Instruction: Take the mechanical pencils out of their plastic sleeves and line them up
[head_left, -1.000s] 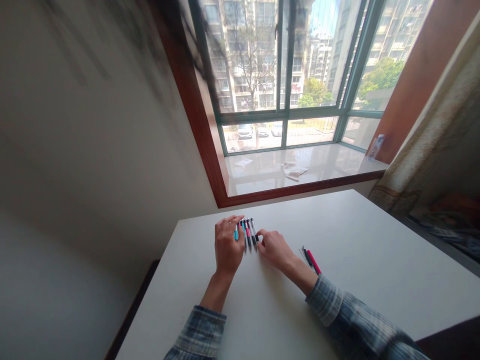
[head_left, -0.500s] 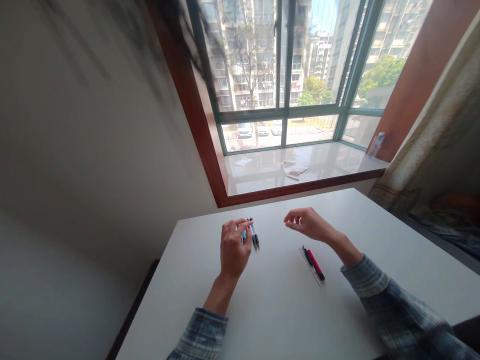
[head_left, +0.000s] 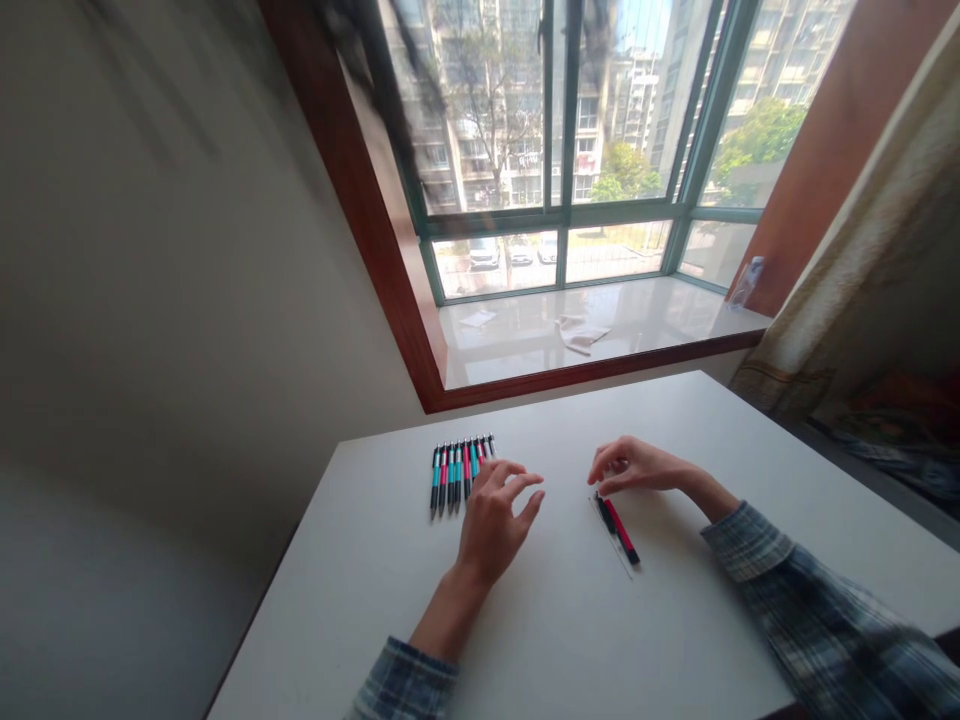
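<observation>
In a neat row on the white table lie several click pens (head_left: 450, 478), turquoise, red and white with black grips. My left hand (head_left: 496, 520) hovers at the right end of this row, fingers spread and holding nothing, and covers part of the last pens. Farther right are loose pen parts: a red barrel (head_left: 622, 532) with a black end, a short black piece (head_left: 604, 513) and a thin pale refill (head_left: 615, 545). Over the upper ends of these parts is my right hand (head_left: 637, 466), its fingers bent and slightly apart, with nothing visible in them.
The white table (head_left: 540, 620) meets a wall on the left. Behind it, a window sill (head_left: 517, 350) bears crumpled paper (head_left: 581, 333) and a clear bottle (head_left: 747, 283). A curtain (head_left: 840, 270) hangs at the right.
My left hand has moved right and nearer, uncovering most of the pen row. My right hand has come down to the upper ends of the pen parts. The view has shifted slightly.
</observation>
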